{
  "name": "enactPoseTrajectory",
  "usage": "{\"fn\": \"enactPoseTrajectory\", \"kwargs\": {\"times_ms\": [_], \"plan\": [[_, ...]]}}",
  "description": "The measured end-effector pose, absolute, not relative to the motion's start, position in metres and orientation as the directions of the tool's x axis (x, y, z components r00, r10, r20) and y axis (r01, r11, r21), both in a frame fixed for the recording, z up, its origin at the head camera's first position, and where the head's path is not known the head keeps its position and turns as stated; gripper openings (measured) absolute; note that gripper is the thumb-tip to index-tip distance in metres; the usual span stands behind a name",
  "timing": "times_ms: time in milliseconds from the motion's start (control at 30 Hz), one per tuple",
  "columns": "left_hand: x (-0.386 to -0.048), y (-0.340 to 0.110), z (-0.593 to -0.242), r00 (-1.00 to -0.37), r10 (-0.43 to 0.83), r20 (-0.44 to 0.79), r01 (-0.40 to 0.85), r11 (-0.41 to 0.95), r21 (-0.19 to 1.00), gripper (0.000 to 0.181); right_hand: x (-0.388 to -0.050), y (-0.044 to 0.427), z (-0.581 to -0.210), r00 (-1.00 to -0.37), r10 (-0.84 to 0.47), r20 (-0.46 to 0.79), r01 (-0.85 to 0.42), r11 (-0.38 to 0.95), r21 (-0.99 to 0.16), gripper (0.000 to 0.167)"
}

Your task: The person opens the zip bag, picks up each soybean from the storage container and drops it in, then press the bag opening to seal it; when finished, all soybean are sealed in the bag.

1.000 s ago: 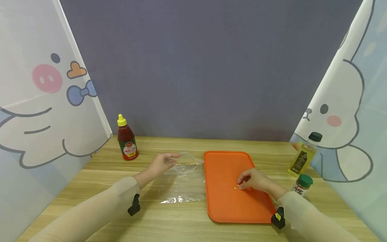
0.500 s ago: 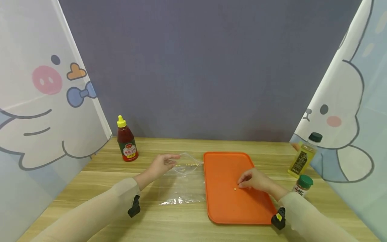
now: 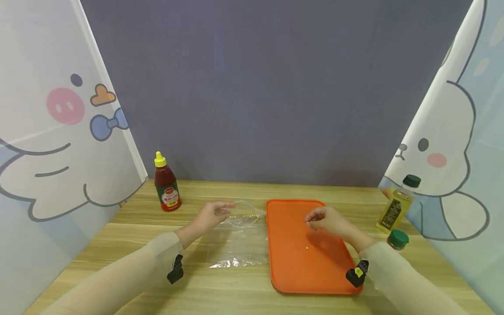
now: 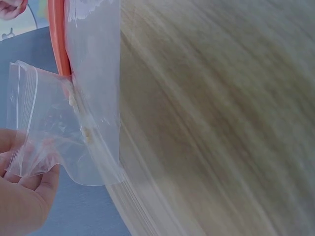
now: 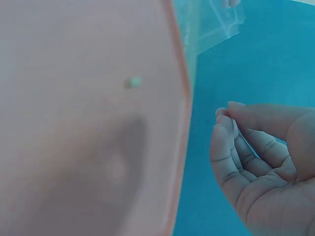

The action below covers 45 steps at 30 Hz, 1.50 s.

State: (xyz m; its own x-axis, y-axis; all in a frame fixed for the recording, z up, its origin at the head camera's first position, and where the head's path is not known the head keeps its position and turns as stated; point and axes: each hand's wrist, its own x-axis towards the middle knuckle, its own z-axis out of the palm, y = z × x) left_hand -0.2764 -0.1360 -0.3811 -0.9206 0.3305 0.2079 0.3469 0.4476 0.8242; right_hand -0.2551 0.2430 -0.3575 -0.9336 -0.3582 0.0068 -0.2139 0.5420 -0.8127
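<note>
My left hand (image 3: 208, 216) pinches the rim of a clear zip-lock bag (image 3: 238, 245) and keeps its mouth spread apart. Inside the bag lie several small yellow kernels (image 3: 252, 215), seen too as pale lumps (image 4: 86, 133) through the plastic in the left wrist view. Above the orange tray (image 3: 291, 271), my right hand (image 3: 330, 223) is raised with thumb and fingertips pressed together. A tiny pale kernel shows at those fingertips in the head view; the right wrist view (image 5: 261, 162) hides it. One single kernel (image 3: 306, 248) lies on the tray.
A ketchup bottle (image 3: 167, 186) with a yellow cap stands at the back left. To the tray's right are an oil bottle (image 3: 397, 208) and a green-capped jar (image 3: 398, 239), partly behind the right sleeve. A grey partition (image 3: 252, 96) rises behind the wooden table (image 3: 220, 291).
My right hand has picked up one of the two kernels from the tray and lifted it up and slightly left. My left hand stays at the bag's rim.
</note>
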Motion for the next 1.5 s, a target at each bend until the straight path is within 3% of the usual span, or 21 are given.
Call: {"fn": "enactPoseTrajectory", "kwargs": {"times_ms": [267, 567, 867, 1133, 1500], "plan": [[-0.276, -0.135, -0.383, -0.926, 0.327, 0.188, 0.327, 0.449, 0.832, 0.038, -0.269, 0.211, -0.337, -0.95, -0.311, 0.024, -0.199, 0.544, -0.815, 0.012], [-0.279, -0.134, -0.381, -0.924, 0.314, 0.218, 0.348, 0.455, 0.82, 0.034, -0.283, 0.163, -0.32, -0.944, -0.324, 0.067, -0.226, 0.484, -0.846, 0.017], [-0.28, -0.131, -0.381, -0.924, 0.32, 0.212, 0.34, 0.425, 0.839, 0.036, -0.294, 0.117, -0.327, -0.927, -0.361, 0.102, -0.267, 0.446, -0.854, 0.015], [-0.279, -0.13, -0.379, -0.917, 0.338, 0.212, 0.354, 0.443, 0.824, 0.037, -0.296, 0.084, -0.331, -0.936, -0.332, 0.112, -0.277, 0.506, -0.817, 0.008], [-0.278, -0.135, -0.38, -0.906, 0.36, 0.223, 0.37, 0.416, 0.831, 0.037, -0.293, 0.077, -0.332, -0.942, -0.304, 0.14, -0.291, 0.536, -0.793, 0.014]]}}
